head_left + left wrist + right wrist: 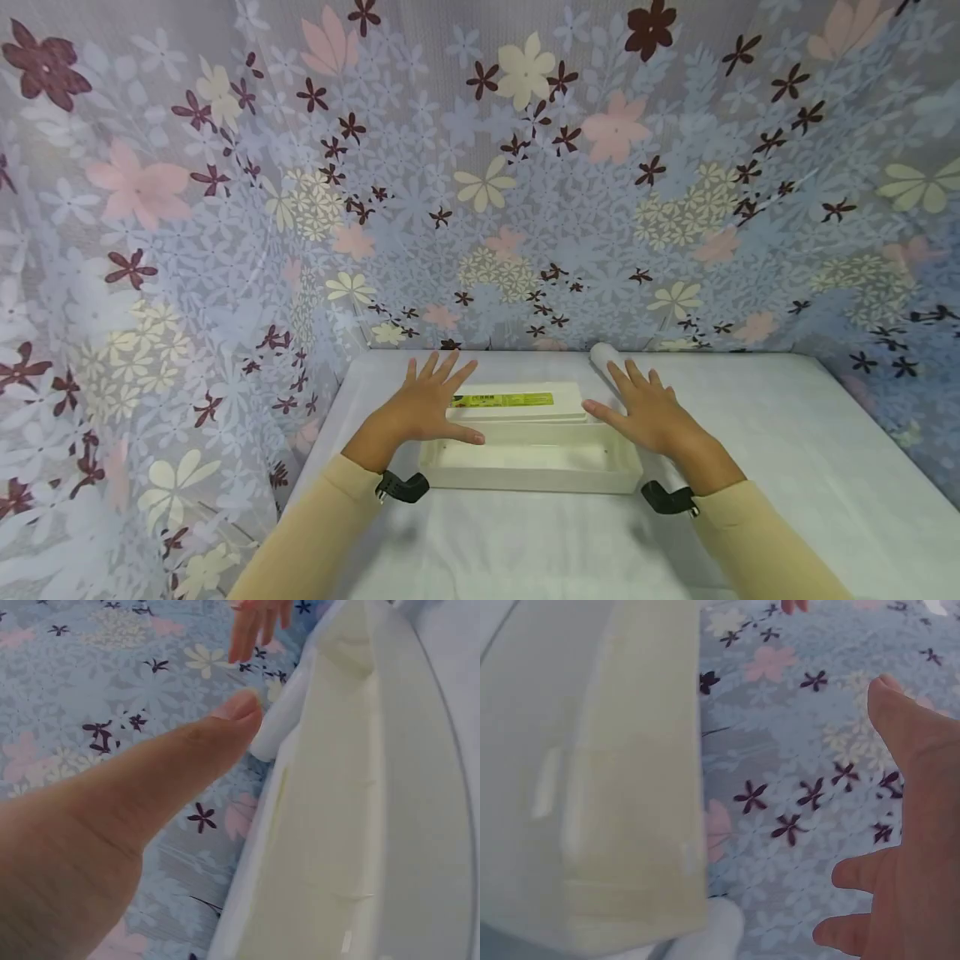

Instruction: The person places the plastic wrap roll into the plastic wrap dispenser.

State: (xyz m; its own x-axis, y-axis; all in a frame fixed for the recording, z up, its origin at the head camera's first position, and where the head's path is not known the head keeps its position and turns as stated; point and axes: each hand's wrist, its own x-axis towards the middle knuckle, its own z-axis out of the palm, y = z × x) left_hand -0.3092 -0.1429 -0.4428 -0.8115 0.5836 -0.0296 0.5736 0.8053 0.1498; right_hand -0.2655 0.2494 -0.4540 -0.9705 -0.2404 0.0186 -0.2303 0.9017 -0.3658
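A long, cream-coloured open box (525, 479) lies lengthwise across the white table. Just behind it is a white, flat lid-like piece (566, 404) with a yellow-green label. My left hand (427, 408) spreads its fingers over the left end of both, its thumb overlapping the box in the head view. Over the right end, my right hand (651, 417) is likewise spread, thumb pointing inward. Neither hand holds anything. Both wrist views show the box's long side, (330, 787) with the left thumb before it and the right fingers beside it in the other.
A white cylinder, like a roll (602, 357), lies at the back, partly hidden behind the right hand. Flower-patterned curtains (487, 208) hang along the table's back and sides. A white cloth (510, 542) covers the table. Each wrist wears a black strap (403, 487).
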